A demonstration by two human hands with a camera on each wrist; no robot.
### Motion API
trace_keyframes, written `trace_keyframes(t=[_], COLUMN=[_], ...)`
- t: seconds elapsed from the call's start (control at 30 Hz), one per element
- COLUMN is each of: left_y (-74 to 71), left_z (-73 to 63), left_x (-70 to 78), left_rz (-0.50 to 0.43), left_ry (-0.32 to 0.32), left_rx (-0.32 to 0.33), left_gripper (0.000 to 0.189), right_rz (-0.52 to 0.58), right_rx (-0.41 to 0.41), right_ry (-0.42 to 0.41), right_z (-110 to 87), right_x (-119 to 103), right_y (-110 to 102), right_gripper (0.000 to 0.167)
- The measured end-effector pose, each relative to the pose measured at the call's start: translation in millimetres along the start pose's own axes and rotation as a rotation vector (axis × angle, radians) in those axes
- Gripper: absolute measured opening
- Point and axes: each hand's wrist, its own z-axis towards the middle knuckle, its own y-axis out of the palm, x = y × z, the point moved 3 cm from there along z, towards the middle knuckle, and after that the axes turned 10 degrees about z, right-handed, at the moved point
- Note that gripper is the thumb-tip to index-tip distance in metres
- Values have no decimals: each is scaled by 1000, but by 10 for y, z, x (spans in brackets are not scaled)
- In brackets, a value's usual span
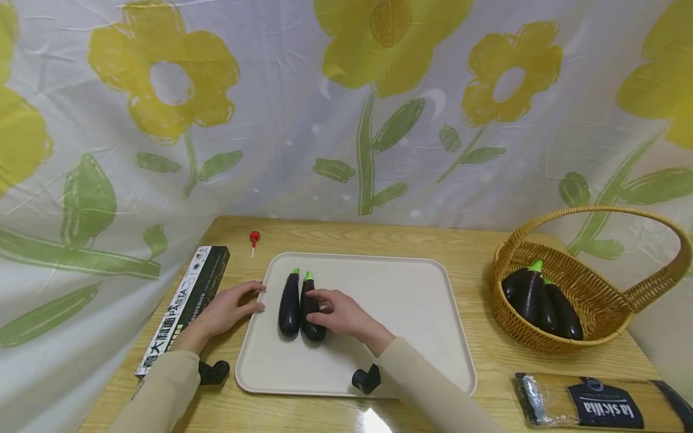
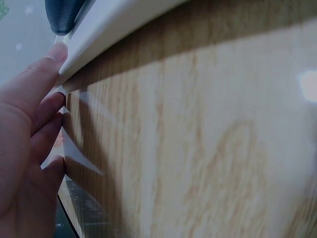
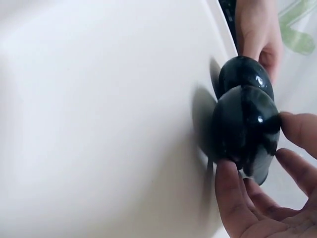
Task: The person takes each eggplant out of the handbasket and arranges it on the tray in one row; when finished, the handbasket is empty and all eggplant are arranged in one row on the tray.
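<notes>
Two dark eggplants lie side by side on the left part of a cream tray [image 1: 400, 325], green stems pointing away. My right hand [image 1: 346, 316] holds the right eggplant [image 1: 312, 307] with thumb and fingers on its two sides; in the right wrist view this eggplant [image 3: 245, 126] is between the fingertips. The left eggplant [image 1: 289, 307] lies close beside it, untouched. My left hand [image 1: 230, 310] is at the tray's left rim, fingers loosely bent. In the left wrist view, the thumb of my left hand [image 2: 22, 134] touches or nearly touches the rim.
A pasta box [image 1: 186, 307] lies under the left forearm. Beyond it is a red lollipop [image 1: 254, 237]. At the right stands a wicker basket [image 1: 520, 337] with several eggplants [image 1: 541, 304] inside. A bag of spaghetti [image 1: 601, 403] lies at the front right. A flowered curtain hangs behind.
</notes>
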Motion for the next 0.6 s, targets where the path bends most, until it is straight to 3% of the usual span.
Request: trace_keyframes(t=[0.6], left_y=[4], left_z=[5], left_x=[-17], left_rz=[10], left_ry=[0], left_rx=[-3], left_gripper=[43], right_rz=[25], right_rx=[33], right_ry=[-10], right_z=[-63], right_x=[-28], right_y=[-24], right_gripper=[46])
